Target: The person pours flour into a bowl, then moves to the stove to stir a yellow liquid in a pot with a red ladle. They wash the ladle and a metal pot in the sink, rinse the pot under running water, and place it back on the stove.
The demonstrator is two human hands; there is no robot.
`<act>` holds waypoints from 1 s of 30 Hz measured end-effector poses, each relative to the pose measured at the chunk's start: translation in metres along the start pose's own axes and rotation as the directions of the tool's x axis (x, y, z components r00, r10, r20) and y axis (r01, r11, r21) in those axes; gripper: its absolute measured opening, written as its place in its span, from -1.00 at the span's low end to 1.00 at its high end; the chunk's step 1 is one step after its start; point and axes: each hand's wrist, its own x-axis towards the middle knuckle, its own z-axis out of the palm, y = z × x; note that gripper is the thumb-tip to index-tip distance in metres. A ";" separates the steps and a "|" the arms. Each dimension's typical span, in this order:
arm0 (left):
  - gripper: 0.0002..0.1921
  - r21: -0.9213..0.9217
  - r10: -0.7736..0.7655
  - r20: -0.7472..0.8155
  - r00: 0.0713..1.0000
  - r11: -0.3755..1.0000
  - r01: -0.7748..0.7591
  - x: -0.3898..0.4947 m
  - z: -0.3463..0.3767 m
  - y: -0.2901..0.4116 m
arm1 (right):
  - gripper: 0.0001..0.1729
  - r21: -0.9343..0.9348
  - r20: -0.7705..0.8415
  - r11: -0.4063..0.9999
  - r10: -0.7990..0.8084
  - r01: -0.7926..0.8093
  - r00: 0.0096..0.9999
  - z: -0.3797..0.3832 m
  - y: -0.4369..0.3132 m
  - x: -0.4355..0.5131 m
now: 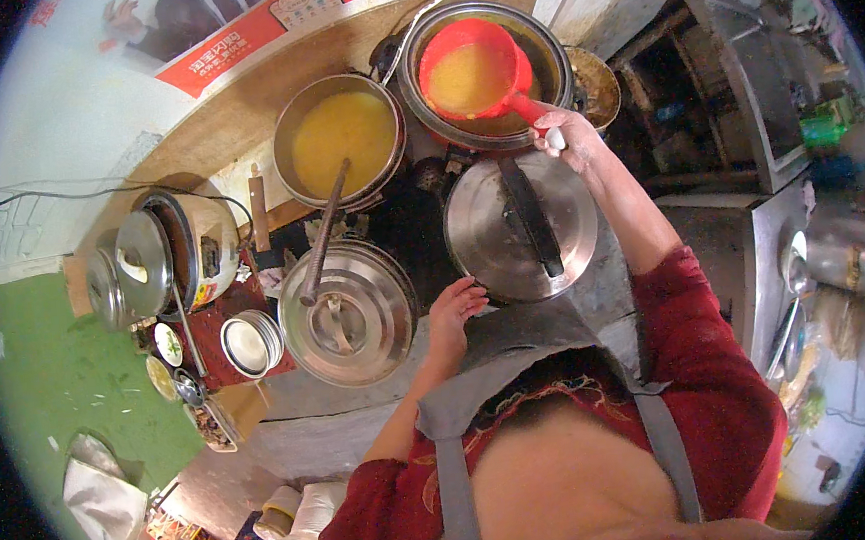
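My right hand (pixel 570 136) is closed around the handle of a red plastic dipper (pixel 446 39). Yellow liquid fills much of the dipper's bowl, which is over a large metal pot (pixel 561 58). A small white object (pixel 556 139) shows at the fingers; what it is cannot be told. Below that pot lies a round steel lid (pixel 466 215) with a black handle. My left hand (pixel 452 317) is near the lid's lower left edge, fingers loosely curled and holding nothing; whether it touches the lid is unclear. Left of the big pot stands another pot of yellow liquid (pixel 340 133).
A long-handled utensil (pixel 325 240) leans from the yellow pot over a lidded steel pot (pixel 377 334). Farther left are an open rice cooker (pixel 225 262), stacked white bowls (pixel 250 347) and small dishes of food (pixel 169 345). A metal-framed cabinet (pixel 743 83) stands at right.
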 end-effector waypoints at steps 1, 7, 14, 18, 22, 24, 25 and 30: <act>-0.60 0.007 0.006 -0.009 1.000 1.000 -0.006 -0.002 0.003 0.001 | -0.52 0.002 0.018 1.000 -0.004 0.003 1.000 0.006 -0.004 -0.009; -0.65 -0.012 0.015 -0.006 1.000 1.000 -0.015 -0.007 0.007 0.007 | -0.44 -0.004 0.108 1.000 -0.001 0.002 0.994 0.046 -0.022 -0.044; -0.59 -0.057 0.059 -0.046 0.997 0.996 -0.061 -0.015 -0.015 0.006 | -0.30 -0.221 0.108 0.964 -0.124 0.145 0.986 0.115 -0.017 -0.051; -0.59 -0.113 0.112 -0.033 0.993 0.987 -0.115 -0.020 -0.034 -0.005 | -0.21 -0.335 0.167 0.915 -0.179 0.227 0.970 0.139 0.005 -0.034; -0.58 -0.175 0.111 -0.008 0.994 0.978 -0.111 -0.023 -0.043 -0.005 | -0.31 -0.567 0.271 0.636 -0.456 0.523 0.848 0.149 0.030 -0.016; -0.58 -0.168 0.119 -0.002 0.993 0.979 -0.118 -0.028 -0.041 -0.001 | -0.31 -0.720 0.340 0.400 -0.510 0.568 0.790 0.147 0.038 -0.012; -0.58 -0.166 0.123 -0.003 0.992 0.978 -0.122 -0.030 -0.042 0.000 | -0.28 -0.758 0.350 0.338 -0.511 0.557 0.785 0.156 0.038 -0.022; -0.59 -0.096 0.129 -0.016 0.991 0.987 -0.130 -0.031 -0.042 -0.002 | -0.21 -0.893 0.388 0.001 -0.506 0.450 0.770 0.179 0.042 -0.055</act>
